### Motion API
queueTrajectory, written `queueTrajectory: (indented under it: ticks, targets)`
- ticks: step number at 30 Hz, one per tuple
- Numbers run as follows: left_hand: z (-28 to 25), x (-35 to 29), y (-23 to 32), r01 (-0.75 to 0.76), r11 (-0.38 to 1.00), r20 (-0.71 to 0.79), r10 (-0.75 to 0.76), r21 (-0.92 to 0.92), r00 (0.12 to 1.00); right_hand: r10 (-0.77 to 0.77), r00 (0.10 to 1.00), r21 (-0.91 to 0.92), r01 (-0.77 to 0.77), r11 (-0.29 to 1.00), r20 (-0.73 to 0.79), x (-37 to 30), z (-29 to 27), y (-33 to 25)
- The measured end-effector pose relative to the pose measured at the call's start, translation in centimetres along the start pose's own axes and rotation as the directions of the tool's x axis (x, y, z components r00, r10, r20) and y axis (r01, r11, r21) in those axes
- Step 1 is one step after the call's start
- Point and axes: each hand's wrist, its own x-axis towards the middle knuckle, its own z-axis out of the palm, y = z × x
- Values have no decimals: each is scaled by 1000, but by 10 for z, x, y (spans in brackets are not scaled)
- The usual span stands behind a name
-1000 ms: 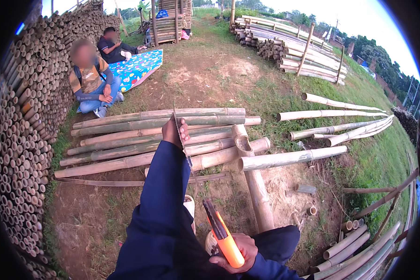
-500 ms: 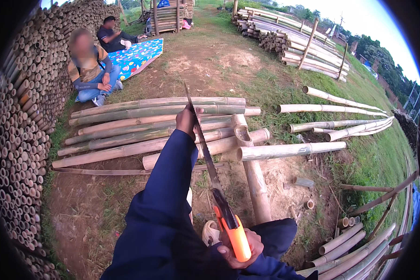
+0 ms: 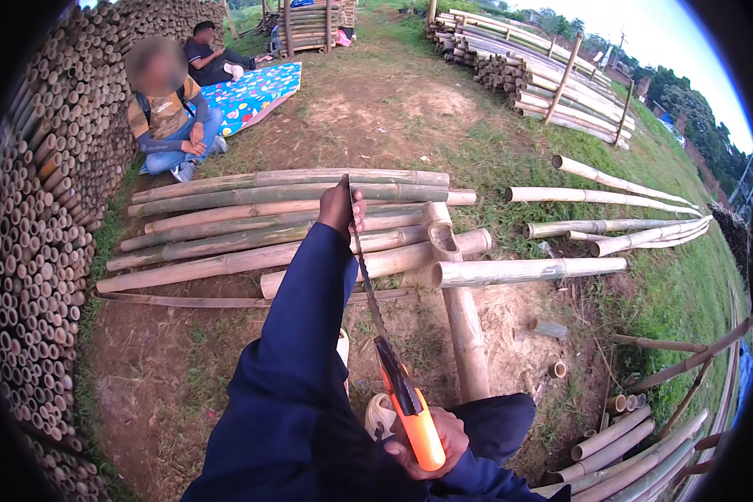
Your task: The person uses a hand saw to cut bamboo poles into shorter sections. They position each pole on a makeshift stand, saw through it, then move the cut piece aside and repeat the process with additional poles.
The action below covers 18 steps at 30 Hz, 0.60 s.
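A hand saw (image 3: 375,314) with a dark blade and an orange handle points away from me. My right hand (image 3: 450,443) is wrapped round its handle, low in the view. With my left arm stretched out, my left hand (image 3: 340,209) is closed on the far part of the blade, close to the tip. Beneath the blade lies a row of cut bamboo poles (image 3: 226,224). To the right of the saw, an upright bamboo post (image 3: 467,351) has a notched top, and a short bamboo pole (image 3: 531,271) lies across in front of it.
Two people sit at the upper left near a patterned blue mat (image 3: 268,92), beside a tall stack of bamboo (image 3: 33,276). More bamboo poles (image 3: 611,197) lie on the grass at right. A large bamboo pile (image 3: 535,75) stands behind them. Bamboo offcuts (image 3: 550,329) lie near the post.
The blade tip no longer sticks out well past my left hand; the hand is now closer to the tip. The blade has turned more edge-on. My right hand keeps its grip.
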Motion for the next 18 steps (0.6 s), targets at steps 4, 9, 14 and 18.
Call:
queueTrajectory:
  ticks: [4,9,14,18]
  targets:
    - [3,3,-4,-88,990,-67,96,112,993,-46,994,23,48,999,-95,-3,9,1]
    - [26,-12,-4,-110,981,-147,134,161,980,-6,980,-85,-11,996,-198,-15,2,10]
    - [34,-15,-12,-131,986,-79,140,107,987,-37,975,-133,8,991,-219,-3,5,5]
    - [23,-14,-7,-120,993,4,120,-2,993,-134,971,-62,124,990,-197,11,12,7]
